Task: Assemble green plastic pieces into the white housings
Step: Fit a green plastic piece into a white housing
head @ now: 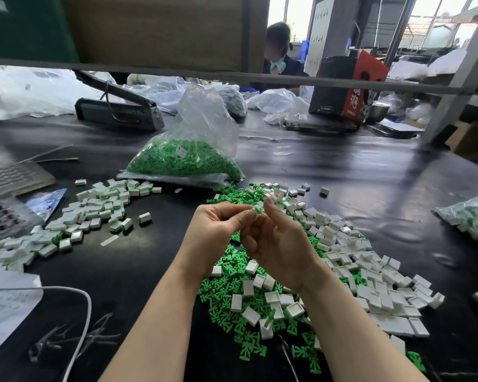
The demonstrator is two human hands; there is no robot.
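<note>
My left hand (pixel 215 230) and my right hand (pixel 276 241) meet above the black table, fingertips together. Between them they pinch one small piece (pixel 257 210) with green plastic showing in a white housing. Below and to the right of my hands lies a loose heap of green pieces (pixel 232 271) mixed with empty white housings (pixel 375 274). A pile of housings with green inside (pixel 94 213) lies to the left.
A clear bag of green pieces (pixel 188 158) stands behind the hands. A bag sealer (pixel 119 111) and more plastic bags lie farther back, a bag of parts (pixel 475 216) at the right edge. A white cable (pixel 78 321) and papers are at the near left. A person sits across the table.
</note>
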